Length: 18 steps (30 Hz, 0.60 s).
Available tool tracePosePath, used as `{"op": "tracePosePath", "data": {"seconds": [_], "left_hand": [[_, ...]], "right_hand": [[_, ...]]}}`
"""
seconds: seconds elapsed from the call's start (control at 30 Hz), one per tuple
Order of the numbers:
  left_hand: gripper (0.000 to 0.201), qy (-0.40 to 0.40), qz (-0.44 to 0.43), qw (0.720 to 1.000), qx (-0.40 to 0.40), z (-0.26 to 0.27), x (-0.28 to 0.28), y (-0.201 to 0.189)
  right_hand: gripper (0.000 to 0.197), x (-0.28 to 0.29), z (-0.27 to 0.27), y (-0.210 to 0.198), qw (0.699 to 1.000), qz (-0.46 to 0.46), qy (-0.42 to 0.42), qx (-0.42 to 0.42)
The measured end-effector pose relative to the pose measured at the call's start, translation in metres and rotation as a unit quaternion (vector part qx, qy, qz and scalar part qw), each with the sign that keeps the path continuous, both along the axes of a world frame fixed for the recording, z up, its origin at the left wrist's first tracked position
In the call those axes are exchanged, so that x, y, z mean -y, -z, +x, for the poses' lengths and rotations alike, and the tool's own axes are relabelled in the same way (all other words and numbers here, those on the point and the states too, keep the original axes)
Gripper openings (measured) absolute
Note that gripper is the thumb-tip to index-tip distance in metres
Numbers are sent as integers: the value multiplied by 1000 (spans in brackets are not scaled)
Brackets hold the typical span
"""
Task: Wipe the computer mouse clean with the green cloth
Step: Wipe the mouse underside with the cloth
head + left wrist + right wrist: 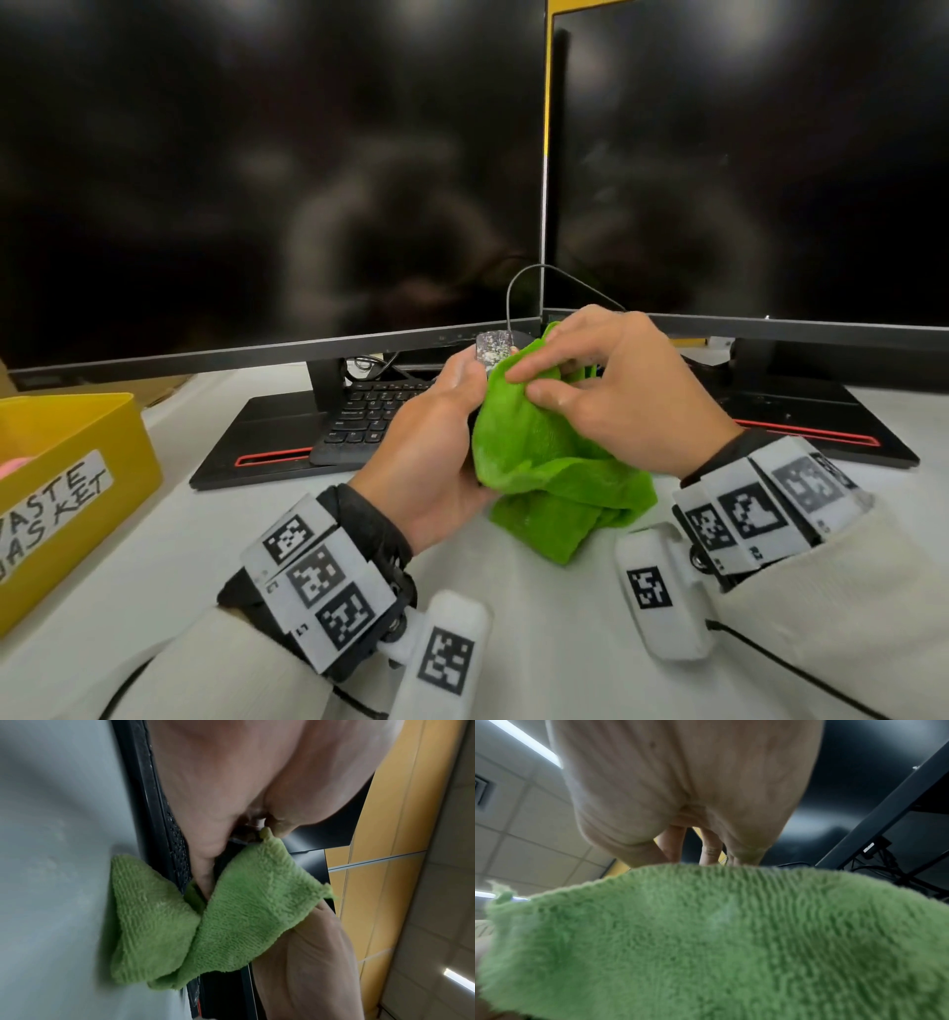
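The left hand (pixel 436 452) grips the computer mouse (pixel 494 348) above the keyboard (pixel 369 411). The right hand (pixel 611 395), fingers curled, presses the green cloth (pixel 539 462) over it; rub firmly, turning the mouse gradually.

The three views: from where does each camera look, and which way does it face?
Head: sits high, faces forward and down at the left hand, right hand, green cloth and dirty mouse.
Left wrist: looks along the palm at the cloth.
Right wrist: looks up under the palm; the cloth fills it.
All three share the cloth.
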<state>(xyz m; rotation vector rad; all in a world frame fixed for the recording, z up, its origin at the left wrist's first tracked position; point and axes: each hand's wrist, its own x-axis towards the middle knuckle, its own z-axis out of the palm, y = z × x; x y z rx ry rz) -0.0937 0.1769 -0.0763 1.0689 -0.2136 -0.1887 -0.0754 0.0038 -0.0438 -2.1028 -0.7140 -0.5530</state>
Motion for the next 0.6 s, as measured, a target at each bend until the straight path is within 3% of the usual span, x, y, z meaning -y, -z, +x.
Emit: {"op": "tracePosePath", "data": {"seconds": [0.13,0.23,0.3,0.33,0.4,0.5,0.6], "left_hand": [[42,-10,10,1000,15,-1,2,0],[40,28,10,999,22,-1,3,0],[58,48,8,998,43,-1,-1,2],[81,47,13,997,60,-1,-3,4],[85,50,31,994,91,2,-7,7],[86,39,56,991,112,4,-12,8],[87,41,72,988,130,5,-12,7]], "right_hand": [[25,3,-1,-3,1000,-2,11,-15],[20,3,1,-4,999,24,33,8],[23,1,-1,-2,1000,9,10,12],[25,0,-1,0,1000,2,-12,-1],[27,2,-2,-2,998,2,-46,-36],[25,7,-3,-8,994,86,-52,-33],[9,11,4,-10,983,184,13,-21]]}}
